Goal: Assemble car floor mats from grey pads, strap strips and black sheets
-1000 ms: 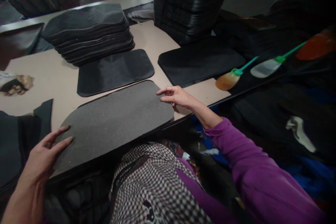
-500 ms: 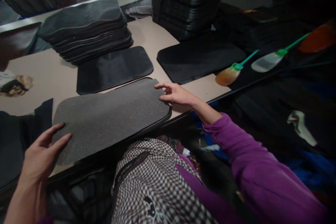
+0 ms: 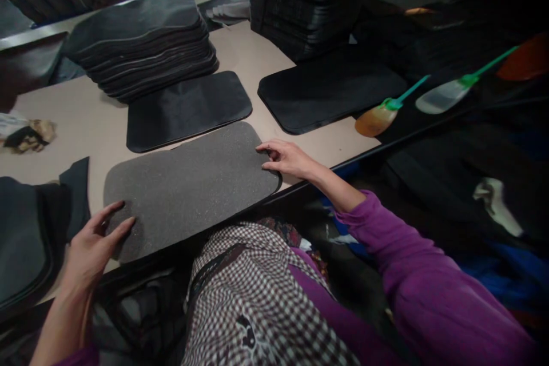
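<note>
A grey rounded rectangular sheet (image 3: 189,189), speckled like foam or board, lies at the table's front edge. A dark edge shows under its right corner. My left hand (image 3: 92,240) grips its left end, thumb and forefinger on top, other fingers mostly hidden. At the right end, my right hand (image 3: 287,159) holds the sheet's edge with thumb and fingertips. Just behind it lies a glossy black panel (image 3: 189,111), and to the right a second black panel (image 3: 326,94).
A tall stack of dark panels (image 3: 146,46) stands behind. A larger black stack (image 3: 309,6) rises at the back. Squeeze bottles, one orange (image 3: 375,120) and one clear (image 3: 441,97), lie at right. Dark pieces (image 3: 21,240) lie at left, near crumpled scraps (image 3: 30,134).
The grey sheet's left end has shifted right and now covers most of the dark piece beneath. My left hand moved right with it; my right hand stays at the right end.
</note>
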The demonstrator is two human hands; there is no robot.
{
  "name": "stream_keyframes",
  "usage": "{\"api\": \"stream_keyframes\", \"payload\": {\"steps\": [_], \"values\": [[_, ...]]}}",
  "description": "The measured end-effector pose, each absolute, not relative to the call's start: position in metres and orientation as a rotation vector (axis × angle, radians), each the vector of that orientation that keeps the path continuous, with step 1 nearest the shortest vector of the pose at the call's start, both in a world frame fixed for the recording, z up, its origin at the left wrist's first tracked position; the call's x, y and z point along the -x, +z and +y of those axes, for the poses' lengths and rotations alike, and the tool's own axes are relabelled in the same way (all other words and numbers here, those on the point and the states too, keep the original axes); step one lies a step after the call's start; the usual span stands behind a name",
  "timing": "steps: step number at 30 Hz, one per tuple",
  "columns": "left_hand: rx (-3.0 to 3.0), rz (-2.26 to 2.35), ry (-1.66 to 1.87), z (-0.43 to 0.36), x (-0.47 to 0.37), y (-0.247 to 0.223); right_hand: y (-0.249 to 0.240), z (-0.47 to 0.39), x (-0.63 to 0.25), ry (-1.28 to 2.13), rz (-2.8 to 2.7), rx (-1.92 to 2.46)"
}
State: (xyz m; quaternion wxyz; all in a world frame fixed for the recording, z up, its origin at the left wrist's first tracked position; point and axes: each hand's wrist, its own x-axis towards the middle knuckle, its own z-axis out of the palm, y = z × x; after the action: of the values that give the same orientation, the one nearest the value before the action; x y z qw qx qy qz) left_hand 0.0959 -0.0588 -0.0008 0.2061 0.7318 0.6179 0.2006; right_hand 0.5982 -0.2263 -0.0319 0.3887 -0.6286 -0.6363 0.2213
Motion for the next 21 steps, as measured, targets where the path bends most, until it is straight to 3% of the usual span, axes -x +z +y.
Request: {"api": "stream_keyframes", "payload": {"steps": [21], "values": [[-1.856,1.694,0.631,-0.071,-0.114,0.012,-0.018,-0.234,-0.6,0.524,-1.581,1.637]]}}
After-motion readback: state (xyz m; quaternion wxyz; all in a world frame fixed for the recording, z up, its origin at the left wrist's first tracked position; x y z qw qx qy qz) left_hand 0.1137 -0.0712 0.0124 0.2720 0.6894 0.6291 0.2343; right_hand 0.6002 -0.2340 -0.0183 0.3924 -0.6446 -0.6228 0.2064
